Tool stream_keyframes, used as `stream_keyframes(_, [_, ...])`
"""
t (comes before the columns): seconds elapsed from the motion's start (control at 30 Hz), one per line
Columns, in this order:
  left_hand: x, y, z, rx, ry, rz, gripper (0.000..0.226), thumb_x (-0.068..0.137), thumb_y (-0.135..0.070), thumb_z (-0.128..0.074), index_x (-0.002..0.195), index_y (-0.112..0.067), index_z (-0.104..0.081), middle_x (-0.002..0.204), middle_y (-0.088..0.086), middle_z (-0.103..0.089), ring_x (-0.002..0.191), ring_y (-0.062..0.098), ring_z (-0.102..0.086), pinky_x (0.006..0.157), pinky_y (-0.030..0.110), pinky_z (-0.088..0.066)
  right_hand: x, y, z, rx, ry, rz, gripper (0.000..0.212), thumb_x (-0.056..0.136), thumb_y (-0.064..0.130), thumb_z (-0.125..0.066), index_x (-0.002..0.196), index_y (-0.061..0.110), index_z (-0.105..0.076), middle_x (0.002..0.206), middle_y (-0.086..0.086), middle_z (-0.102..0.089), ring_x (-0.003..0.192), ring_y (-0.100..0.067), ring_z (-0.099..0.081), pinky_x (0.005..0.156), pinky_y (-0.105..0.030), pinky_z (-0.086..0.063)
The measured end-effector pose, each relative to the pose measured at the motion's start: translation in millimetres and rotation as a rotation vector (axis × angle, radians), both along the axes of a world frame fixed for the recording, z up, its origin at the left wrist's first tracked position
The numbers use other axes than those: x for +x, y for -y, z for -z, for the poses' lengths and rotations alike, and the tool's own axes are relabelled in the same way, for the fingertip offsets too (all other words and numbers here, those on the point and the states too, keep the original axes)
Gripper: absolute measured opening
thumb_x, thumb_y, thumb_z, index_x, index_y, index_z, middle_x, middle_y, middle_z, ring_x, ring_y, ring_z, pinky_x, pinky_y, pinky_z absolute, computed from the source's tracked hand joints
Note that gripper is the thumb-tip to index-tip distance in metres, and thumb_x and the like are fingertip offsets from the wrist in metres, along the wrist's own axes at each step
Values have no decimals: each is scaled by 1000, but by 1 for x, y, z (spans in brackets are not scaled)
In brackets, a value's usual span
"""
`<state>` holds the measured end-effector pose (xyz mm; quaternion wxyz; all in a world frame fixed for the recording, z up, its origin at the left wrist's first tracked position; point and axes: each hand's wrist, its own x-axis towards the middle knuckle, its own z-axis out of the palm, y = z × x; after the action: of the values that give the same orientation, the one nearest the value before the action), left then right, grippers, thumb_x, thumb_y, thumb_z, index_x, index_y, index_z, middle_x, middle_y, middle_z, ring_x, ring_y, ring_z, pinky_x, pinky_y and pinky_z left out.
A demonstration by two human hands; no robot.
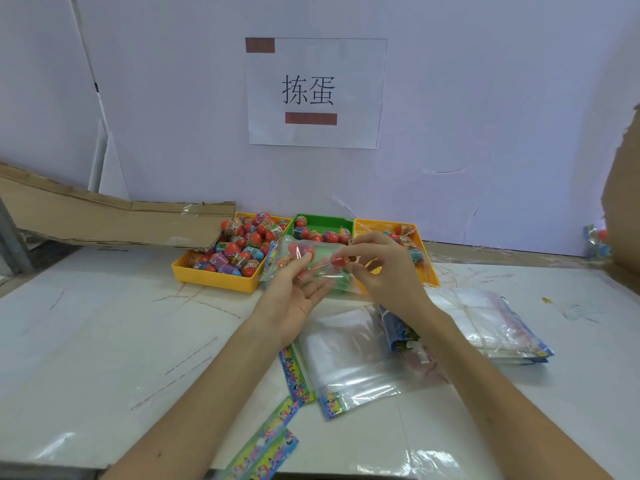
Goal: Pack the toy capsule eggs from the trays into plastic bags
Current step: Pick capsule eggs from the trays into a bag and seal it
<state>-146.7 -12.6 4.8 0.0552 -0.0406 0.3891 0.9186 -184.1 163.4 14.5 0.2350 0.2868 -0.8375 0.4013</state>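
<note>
A clear plastic bag (313,271) with a colourful header strip hangs above the table, just in front of the trays. Through its film I see a few red capsule eggs (300,251). My left hand (290,295) lies palm up under the bag, fingers straight, carrying it. My right hand (384,268) pinches a small red egg (337,260) at the bag's right end. Loose eggs fill the left yellow tray (214,276); some sit in the green tray (320,223) and the right yellow tray (427,273).
Empty plastic bags (349,362) lie flat under my forearms, and a tied stack of bags (491,323) sits to the right. Flattened cardboard (104,220) leans at the back left. A paper sign (315,93) hangs on the wall. More cardboard (623,202) stands at the right edge.
</note>
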Motion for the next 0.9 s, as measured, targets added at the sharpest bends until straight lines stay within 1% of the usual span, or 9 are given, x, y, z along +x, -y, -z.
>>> stream_keyframes(0.13, [3, -4, -1, 18, -1, 42, 24, 100, -16, -60, 122, -7, -63, 116, 18, -74, 104, 29, -74, 84, 37, -63, -1, -1, 1, -51, -81, 60, 35, 83, 11, -80, 114, 27, -76, 100, 9, -64, 62, -13, -58, 66, -10, -45])
stream_keyframes(0.23, [4, -4, -2, 15, 20, 31, 33, 99, -14, -61, 130, -4, -62, 126, 21, -70, 111, 30, -71, 86, 38, -62, -1, 0, 2, -93, -61, 99, 44, 80, 19, -85, 117, 26, -63, 92, 15, -67, 59, -13, -58, 58, -9, -43])
stream_keyframes(0.3, [4, -4, -2, 14, 24, 33, 32, 99, -14, -60, 129, -4, -63, 127, 21, -69, 113, 31, -70, 87, 39, -62, -2, 0, 2, -112, -50, 114, 43, 78, 22, -86, 109, 27, -57, 90, 17, -67, 59, -12, -59, 57, -10, -43])
stream_keyframes(0.4, [4, -4, -2, 13, 15, 36, 28, 100, -15, -60, 125, -4, -66, 121, 20, -72, 107, 31, -73, 87, 39, -62, -2, -2, 2, -62, -77, 106, 28, 78, 21, -86, 97, 27, -65, 91, 20, -64, 64, -11, -57, 62, -10, -42])
stream_keyframes(0.53, [6, -4, -1, -10, -1, 48, 23, 101, -20, -59, 116, -8, -70, 117, 19, -74, 105, 30, -74, 87, 37, -62, -2, -1, 2, -8, -90, 93, 24, 80, 22, -84, 100, 27, -73, 89, 22, -56, 67, -7, -52, 65, -9, -39])
stream_keyframes(0.67, [6, -4, -2, -37, -8, 48, 27, 101, -21, -59, 122, -8, -69, 119, 18, -73, 112, 31, -71, 95, 39, -59, -3, -2, 3, -12, -80, 110, 16, 82, 30, -82, 95, 23, -75, 87, 14, -55, 68, -6, -49, 63, -12, -39])
stream_keyframes(0.77, [5, -5, 0, -36, 9, 51, 32, 99, -19, -60, 128, -5, -66, 123, 20, -71, 117, 33, -69, 101, 43, -54, -2, -3, 3, -23, -80, 132, 10, 81, 31, -79, 84, 26, -71, 88, 10, -57, 69, -5, -50, 64, -16, -39])
stream_keyframes(0.83, [4, -5, 0, -38, 5, 62, 32, 99, -17, -61, 128, -5, -66, 122, 20, -72, 115, 32, -70, 100, 43, -55, -4, -3, 4, -21, -67, 156, 16, 80, 32, -82, 77, 29, -66, 86, 12, -56, 71, -4, -51, 65, -12, -36])
stream_keyframes(0.9, [4, -4, 1, -36, -2, 76, 28, 99, -16, -60, 125, -6, -68, 120, 20, -73, 110, 31, -72, 93, 40, -60, -5, -5, 6, -22, -64, 193, 27, 79, 33, -84, 68, 26, -60, 80, 15, -53, 71, -1, -51, 63, -10, -34])
